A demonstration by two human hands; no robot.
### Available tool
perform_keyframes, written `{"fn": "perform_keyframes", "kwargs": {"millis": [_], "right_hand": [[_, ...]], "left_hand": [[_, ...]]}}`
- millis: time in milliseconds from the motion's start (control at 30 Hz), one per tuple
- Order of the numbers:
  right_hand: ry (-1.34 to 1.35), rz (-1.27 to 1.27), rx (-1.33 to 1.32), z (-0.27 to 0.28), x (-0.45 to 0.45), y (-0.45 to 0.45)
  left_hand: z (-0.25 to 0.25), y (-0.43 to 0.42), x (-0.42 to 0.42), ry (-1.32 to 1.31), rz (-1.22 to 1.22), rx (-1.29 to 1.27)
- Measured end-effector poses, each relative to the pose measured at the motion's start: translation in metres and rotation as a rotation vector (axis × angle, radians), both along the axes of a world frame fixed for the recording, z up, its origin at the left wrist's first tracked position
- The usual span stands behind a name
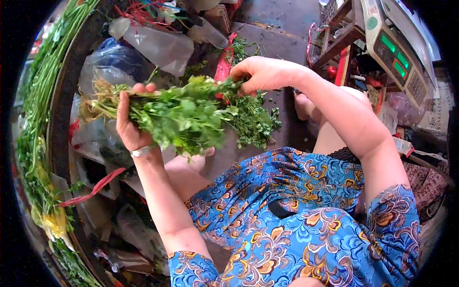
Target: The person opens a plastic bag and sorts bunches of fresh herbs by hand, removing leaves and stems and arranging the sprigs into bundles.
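A leafy bunch of coriander (179,112) lies across my left hand (131,119), its pale roots pointing left and its leaves to the right. The fingers of that hand are wrapped round the stems near the root end, and a bracelet circles the wrist. At the leafy end, my right hand (260,75) has its fingers curled and pressed together on some leaves; their tips are partly hidden. Below the right hand, a heap of loose green leaves (256,124) lies on the floor. A red strip (224,67) shows behind the bunch.
A digital scale (394,52) with lit green figures stands at upper right beside a wooden frame (344,33). Long green stalks (40,95) line a shelf edge at left. Plastic bags (160,48) and red ties (138,14) lie at upper left.
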State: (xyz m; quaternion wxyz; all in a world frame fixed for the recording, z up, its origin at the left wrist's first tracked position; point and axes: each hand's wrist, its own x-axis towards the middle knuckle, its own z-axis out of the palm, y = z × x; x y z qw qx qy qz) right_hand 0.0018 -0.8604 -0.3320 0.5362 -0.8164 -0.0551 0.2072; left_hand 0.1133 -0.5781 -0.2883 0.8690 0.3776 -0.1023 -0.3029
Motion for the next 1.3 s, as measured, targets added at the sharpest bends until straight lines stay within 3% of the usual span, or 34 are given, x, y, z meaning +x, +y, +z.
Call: {"fn": "perform_keyframes", "kwargs": {"millis": [67, 133, 200, 367, 467, 533, 700, 767, 867, 1000, 1067, 1200, 1300], "right_hand": [[-0.032, -0.019, -0.072, 0.005, -0.003, -0.005], [0.068, -0.077, 0.051, 0.004, 0.000, -0.012], [0.116, -0.149, 0.139, 0.008, -0.002, -0.021], [0.090, -0.304, 0.329, 0.008, -0.005, -0.031], [0.081, -0.396, 0.270, 0.016, -0.007, -0.033], [0.081, -0.418, 0.253, 0.014, -0.003, -0.034], [0.063, -0.459, 0.602, 0.015, -0.001, -0.036], [0.019, -0.480, 0.699, 0.016, 0.001, -0.038], [-0.001, -0.613, 0.801, 0.027, 0.000, -0.033], [-0.035, -0.515, 0.919, 0.018, 0.004, -0.040], [-0.010, -0.521, 0.962, 0.021, 0.005, -0.036], [-0.045, -0.615, 0.962, 0.030, 0.008, -0.024], [-0.059, -0.457, 1.087, 0.025, 0.011, -0.021]], "left_hand": [[-0.006, 0.010, 0.015, -0.019, 0.042, -0.112], [0.004, 0.008, 0.015, -0.089, 0.064, -0.052], [0.016, 0.003, 0.003, 0.005, 0.194, 0.106], [-0.002, 0.023, 0.022, -0.068, 0.224, 0.083], [0.002, 0.013, 0.015, -0.139, 0.324, 0.148], [0.003, 0.014, 0.013, -0.108, 0.255, 0.085], [0.001, 0.006, 0.004, -0.131, 0.145, 0.032], [-0.004, 0.006, 0.007, -0.142, 0.085, 0.122], [-0.007, 0.002, 0.003, -0.151, 0.190, 0.451], [-0.011, -0.017, -0.007, -0.255, 0.165, 0.771], [-0.020, -0.024, -0.011, -0.096, 0.053, 0.670], [-0.022, -0.041, -0.019, -0.069, -0.081, 0.661], [-0.029, -0.051, -0.026, 0.001, -0.089, 0.590]]}}
